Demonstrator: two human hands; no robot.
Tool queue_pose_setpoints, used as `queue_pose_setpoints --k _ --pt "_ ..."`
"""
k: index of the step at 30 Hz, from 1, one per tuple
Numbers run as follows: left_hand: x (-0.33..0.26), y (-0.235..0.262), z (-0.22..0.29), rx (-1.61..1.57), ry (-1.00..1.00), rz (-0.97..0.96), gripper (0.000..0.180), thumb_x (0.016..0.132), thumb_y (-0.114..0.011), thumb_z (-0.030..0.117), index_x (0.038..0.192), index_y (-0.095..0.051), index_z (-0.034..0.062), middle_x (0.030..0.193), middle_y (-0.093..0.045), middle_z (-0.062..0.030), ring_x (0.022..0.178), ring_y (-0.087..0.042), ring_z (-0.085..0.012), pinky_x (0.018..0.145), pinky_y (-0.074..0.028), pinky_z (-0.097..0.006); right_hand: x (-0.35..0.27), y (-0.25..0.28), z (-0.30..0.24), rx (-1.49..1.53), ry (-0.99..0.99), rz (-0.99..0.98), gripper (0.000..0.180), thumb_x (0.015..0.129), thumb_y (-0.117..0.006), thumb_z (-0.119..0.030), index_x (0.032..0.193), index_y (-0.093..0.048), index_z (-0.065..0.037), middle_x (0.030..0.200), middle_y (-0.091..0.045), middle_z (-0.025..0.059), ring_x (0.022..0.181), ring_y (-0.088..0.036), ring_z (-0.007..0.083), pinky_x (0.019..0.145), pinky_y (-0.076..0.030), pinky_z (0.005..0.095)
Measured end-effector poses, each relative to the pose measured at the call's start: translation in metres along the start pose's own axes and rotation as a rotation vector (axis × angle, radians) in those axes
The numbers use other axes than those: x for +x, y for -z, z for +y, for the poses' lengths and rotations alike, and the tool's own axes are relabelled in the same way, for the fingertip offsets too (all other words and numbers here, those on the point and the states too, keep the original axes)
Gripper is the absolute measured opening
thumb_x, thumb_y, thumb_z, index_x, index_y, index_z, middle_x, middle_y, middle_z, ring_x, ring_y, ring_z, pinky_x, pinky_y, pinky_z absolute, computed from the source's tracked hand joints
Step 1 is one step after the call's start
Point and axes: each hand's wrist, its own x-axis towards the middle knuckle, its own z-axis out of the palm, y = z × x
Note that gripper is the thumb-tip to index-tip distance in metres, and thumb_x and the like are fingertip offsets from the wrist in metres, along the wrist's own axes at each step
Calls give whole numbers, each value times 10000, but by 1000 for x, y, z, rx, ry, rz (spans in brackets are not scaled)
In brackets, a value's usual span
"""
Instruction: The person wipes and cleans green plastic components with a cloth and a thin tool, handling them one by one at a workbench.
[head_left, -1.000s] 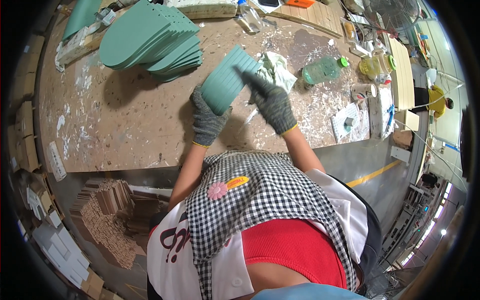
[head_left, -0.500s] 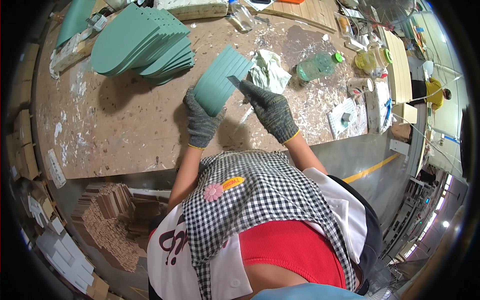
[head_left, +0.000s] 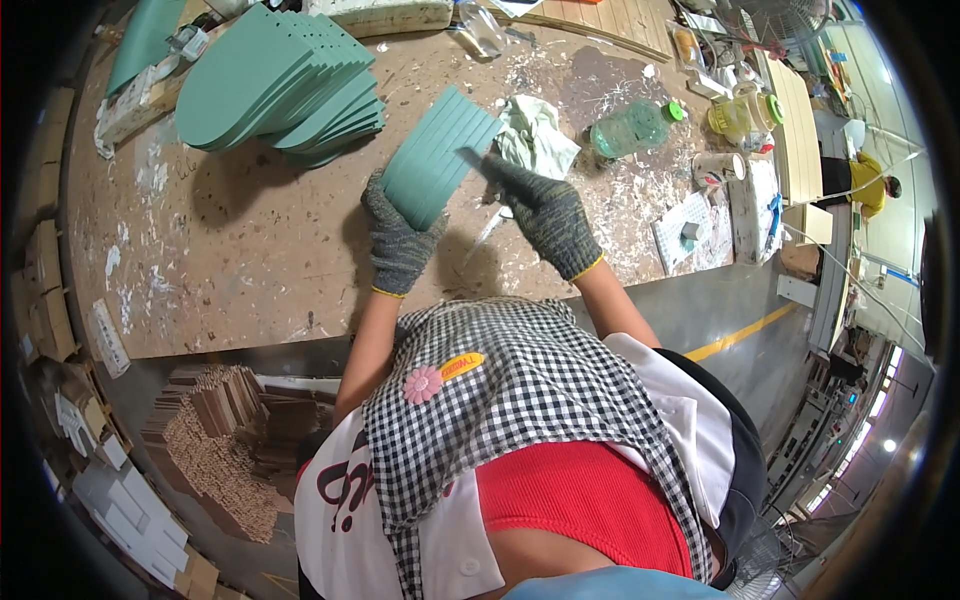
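Observation:
My left hand [head_left: 403,238], in a dark grey knit glove, grips a stack of green curved panels [head_left: 441,158] above the table. The panels are held with their edges side by side, curved end toward me. My right hand [head_left: 549,217], in a matching glove, is closed on a thin dark flat piece [head_left: 473,157], like a scraper blade; its kind is not clear. Its tip is at the right side of the panels; whether it touches them I cannot tell. Just beyond my right hand lies a crumpled pale cloth [head_left: 537,140].
A fanned pile of green round-ended panels [head_left: 262,75] lies at the far left of the worktable [head_left: 200,270]. To the right are a green-capped bottle [head_left: 637,130], a yellowish jar [head_left: 738,116], a paper cup [head_left: 718,170] and a white tile-like slab [head_left: 685,232]. A person [head_left: 868,188] is at far right.
The dark flat piece in my right hand has shifted slightly and its tip is now blurred. The held panels have moved a little to the left. Both grips stay the same.

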Motion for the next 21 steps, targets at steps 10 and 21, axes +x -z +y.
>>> queue_pose_setpoints --k 10,21 --pt "-2 -6 -7 7 -13 55 1073 691 -896 287 1480 -236 -15 1388 -401 -246 1276 -439 -401 1090 -375 -513 20 10 0 -66 -67 69 505 907 -641 -67 1396 -610 -189 980 -746 171 745 -730 273 687 -588 386" --pt "1 -4 -3 44 -16 7 1126 670 -927 292 1484 -204 3 1390 -382 -227 1261 -448 -367 1076 -399 -492 11 1 -3 -68 135 -1 527 915 -627 -10 1414 -593 -176 1019 -750 143 776 -724 206 677 -603 344"
